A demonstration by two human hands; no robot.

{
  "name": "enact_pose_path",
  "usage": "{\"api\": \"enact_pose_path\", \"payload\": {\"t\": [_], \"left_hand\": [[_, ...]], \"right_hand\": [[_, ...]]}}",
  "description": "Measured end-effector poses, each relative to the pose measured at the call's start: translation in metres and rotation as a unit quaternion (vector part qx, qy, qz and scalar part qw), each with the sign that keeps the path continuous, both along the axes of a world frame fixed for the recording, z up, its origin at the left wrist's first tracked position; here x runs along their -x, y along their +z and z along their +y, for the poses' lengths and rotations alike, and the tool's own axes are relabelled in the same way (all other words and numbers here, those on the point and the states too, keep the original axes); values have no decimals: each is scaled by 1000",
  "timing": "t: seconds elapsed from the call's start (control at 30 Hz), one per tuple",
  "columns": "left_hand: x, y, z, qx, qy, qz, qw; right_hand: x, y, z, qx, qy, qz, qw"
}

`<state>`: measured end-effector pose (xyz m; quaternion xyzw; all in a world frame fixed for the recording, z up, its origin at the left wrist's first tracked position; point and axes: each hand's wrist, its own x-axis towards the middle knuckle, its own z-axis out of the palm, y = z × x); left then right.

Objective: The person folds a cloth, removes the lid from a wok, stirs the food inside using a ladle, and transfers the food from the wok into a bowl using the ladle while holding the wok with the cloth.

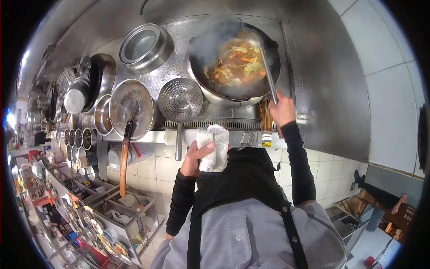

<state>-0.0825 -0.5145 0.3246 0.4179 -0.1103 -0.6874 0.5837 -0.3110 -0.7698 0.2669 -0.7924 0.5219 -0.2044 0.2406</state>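
Note:
My right hand [282, 109] is closed around the handle of a long metal ladle [268, 67], whose head reaches into the far side of a black wok [195, 74]. Inside the wok, cabbage leaves and orange pieces lie in a reddish-brown stew [237, 62], with steam rising at the left. In front of my apron, my left hand [193, 159] grips a folded white cloth [213, 150]. The cloth hides part of its fingers. A perforated skimmer [180, 99] rests between that hand and the wok, its handle pointing toward me.
A bamboo wok brush [265, 117] stands beside the wok, near my right hand. Left on the stove are a metal pot [145, 47] and a strainer [131, 107] with a wooden-handled tool across it. Racks with plated dishes [105, 237] fill the lower left. Another person's leg [378, 188] shows at right.

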Motion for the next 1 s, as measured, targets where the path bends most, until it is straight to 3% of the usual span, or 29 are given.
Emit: {"api": "enact_pose_path", "payload": {"t": [0.1, 0.23, 0.33, 0.37, 0.47, 0.63, 0.8, 0.87, 0.93, 1.0], "left_hand": [[3, -9, 1, -13, -2, -38, 999], [7, -5, 2, -22, -12, -30, 999], [8, -12, 5, -26, -1, -23, 999], [8, -17, 6, -24, 10, -18, 999], [8, -8, 9, -15, 16, 17, 1000], [2, 3, 18, -8, 35, 69, 997], [3, 2, 17, -24, 44, 25, 998], [3, 0, 14, -11, 29, 14, 999], [2, 2, 12, -18, 10, 6, 1000], [4, 7, 11, -25, 4, 4, 1000]], "right_hand": [[-3, -53, -51, 62, 8, -1, 998], [-30, -62, -73, 0, 2, -56, 998], [-39, -68, -67, -63, 56, -7, 996], [-38, -79, -61, -8, 94, 6, 996], [-16, -63, -30, 14, 174, 14, 985], [19, -22, 4, 26, 95, -21, 995], [21, -52, -8, -9, 0, 28, 1000], [15, -73, 7, -232, -59, -162, 957], [6, -69, 20, -434, -65, -327, 837], [8, -62, 20, -547, -83, -440, 707]]}}
